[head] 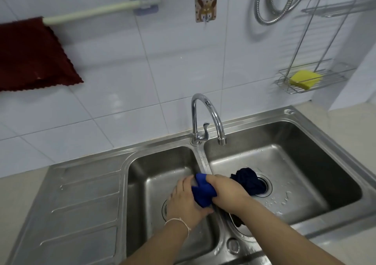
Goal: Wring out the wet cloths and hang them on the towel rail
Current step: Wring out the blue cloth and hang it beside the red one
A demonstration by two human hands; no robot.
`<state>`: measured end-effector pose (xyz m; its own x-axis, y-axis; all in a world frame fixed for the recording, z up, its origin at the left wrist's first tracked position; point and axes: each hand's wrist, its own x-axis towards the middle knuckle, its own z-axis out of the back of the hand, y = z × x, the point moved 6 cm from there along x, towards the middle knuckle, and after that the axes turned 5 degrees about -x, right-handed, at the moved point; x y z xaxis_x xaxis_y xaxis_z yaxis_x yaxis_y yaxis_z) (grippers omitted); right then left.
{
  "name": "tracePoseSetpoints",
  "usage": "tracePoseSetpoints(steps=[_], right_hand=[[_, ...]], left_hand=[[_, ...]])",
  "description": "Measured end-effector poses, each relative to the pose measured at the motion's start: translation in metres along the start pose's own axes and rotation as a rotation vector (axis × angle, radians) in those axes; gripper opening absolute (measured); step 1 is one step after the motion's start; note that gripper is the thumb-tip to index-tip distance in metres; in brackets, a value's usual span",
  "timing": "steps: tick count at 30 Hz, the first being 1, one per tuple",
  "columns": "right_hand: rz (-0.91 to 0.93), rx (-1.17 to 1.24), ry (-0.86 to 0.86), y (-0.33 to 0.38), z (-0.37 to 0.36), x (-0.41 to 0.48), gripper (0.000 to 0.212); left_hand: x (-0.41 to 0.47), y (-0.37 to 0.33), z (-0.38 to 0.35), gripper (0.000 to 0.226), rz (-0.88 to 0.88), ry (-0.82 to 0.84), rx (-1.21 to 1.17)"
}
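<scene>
A bright blue wet cloth (202,191) is bunched between both hands above the divider of the double steel sink (203,158). My left hand (183,199) grips its lower left end, my right hand (225,191) its right end. A dark navy cloth (247,180) lies crumpled in the right basin beside the drain. A dark red cloth (30,55) hangs over the pale towel rail (91,12) on the tiled wall, upper left. The right part of the rail is bare.
A curved chrome faucet (205,120) stands behind the divider, spout over the right basin. A wire rack holding a yellow sponge (305,79) hangs at the right. A wall hook (206,7) and a shower hose (274,2) are above. The drainboard (81,203) lies left.
</scene>
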<state>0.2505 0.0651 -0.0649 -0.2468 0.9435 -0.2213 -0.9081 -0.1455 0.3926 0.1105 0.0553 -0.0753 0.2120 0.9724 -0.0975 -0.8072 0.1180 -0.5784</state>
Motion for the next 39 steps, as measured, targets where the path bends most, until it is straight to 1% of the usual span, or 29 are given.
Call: tracePoseSetpoints(steps=[2, 3, 4, 5, 6, 8, 9, 10, 12, 13, 14, 17, 19, 22, 24, 26, 29, 31, 33, 34, 36, 37, 39], right_hand=[[0.066, -0.043, 0.03, 0.016, 0.018, 0.0, 0.024], [0.099, -0.058, 0.044, 0.026, 0.027, -0.001, 0.027], [0.139, -0.066, 0.044, 0.037, 0.035, -0.002, 0.03], [0.174, -0.07, 0.038, 0.048, 0.043, -0.004, 0.031], [0.2, -0.061, 0.016, 0.057, 0.052, -0.006, 0.031], [0.23, -0.046, -0.035, 0.07, 0.069, -0.01, 0.027], [0.239, -0.049, -0.048, 0.073, 0.075, -0.012, 0.028], [0.256, -0.056, -0.059, 0.079, 0.081, -0.014, 0.03], [0.269, -0.061, -0.085, 0.088, 0.088, -0.019, 0.03], [0.266, -0.04, -0.099, 0.09, 0.091, -0.021, 0.031], [0.263, 0.005, -0.114, 0.092, 0.094, -0.024, 0.038], [0.231, 0.234, -0.147, 0.099, 0.109, -0.033, 0.079], [0.222, 0.424, -0.179, 0.107, 0.123, -0.039, 0.096], [0.283, 0.72, -0.187, 0.124, 0.143, -0.045, 0.103], [0.344, 0.816, -0.169, 0.139, 0.154, -0.046, 0.108], [0.414, 0.846, -0.177, 0.156, 0.163, -0.045, 0.11], [0.443, 0.883, -0.247, 0.186, 0.172, -0.036, 0.105], [0.4, 0.903, -0.28, 0.196, 0.172, -0.028, 0.1], [0.371, 0.978, -0.196, 0.204, 0.159, -0.016, 0.089], [0.354, 1.042, -0.131, 0.207, 0.152, -0.013, 0.08], [0.291, 1.166, 0.012, 0.217, 0.135, -0.007, 0.064], [0.244, 1.19, 0.049, 0.219, 0.129, -0.005, 0.057], [0.148, 1.241, 0.046, 0.218, 0.119, 0.002, 0.045]], left_hand=[[0.005, -0.011, 0.011, 0.12, -0.06, -0.046, -0.031], [0.007, -0.015, 0.013, 0.123, -0.091, -0.037, -0.075], [0.01, -0.017, 0.014, 0.118, -0.103, -0.005, -0.157], [0.011, -0.018, 0.015, 0.103, -0.084, 0.031, -0.269], [0.013, -0.017, 0.017, 0.079, -0.044, 0.053, -0.352], [0.012, -0.019, 0.032, 0.028, -0.013, 0.037, -0.36], [0.012, -0.02, 0.039, 0.013, -0.014, 0.046, -0.314], [0.011, -0.023, 0.049, 0.009, -0.028, 0.057, -0.273], [0.005, -0.024, 0.073, 0.008, -0.04, 0.01, -0.258], [0.004, -0.024, 0.084, 0.011, -0.046, -0.039, -0.3], [0.001, -0.025, 0.094, 0.016, -0.048, -0.078, -0.365], [-0.006, -0.032, 0.125, 0.03, -0.042, -0.2, -0.568], [-0.01, -0.043, 0.147, 0.03, -0.035, -0.248, -0.69], [-0.018, -0.059, 0.185, 0.024, -0.018, -0.324, -0.984], [-0.022, -0.063, 0.216, 0.026, 0.003, -0.41, -1.217], [-0.023, -0.071, 0.243, 0.026, -0.002, -0.438, -1.399], [-0.023, -0.083, 0.264, 0.022, -0.069, -0.315, -1.564], [-0.022, -0.085, 0.265, 0.019, -0.092, -0.248, -1.581], [-0.02, -0.074, 0.265, 0.019, -0.11, -0.215, -1.558], [-0.018, -0.067, 0.265, 0.024, -0.123, -0.196, -1.531], [-0.017, -0.056, 0.265, 0.043, -0.159, -0.142, -1.421], [-0.016, -0.053, 0.261, 0.05, -0.157, -0.106, -1.382], [-0.016, -0.049, 0.252, 0.057, -0.132, 0.0, -1.395]])
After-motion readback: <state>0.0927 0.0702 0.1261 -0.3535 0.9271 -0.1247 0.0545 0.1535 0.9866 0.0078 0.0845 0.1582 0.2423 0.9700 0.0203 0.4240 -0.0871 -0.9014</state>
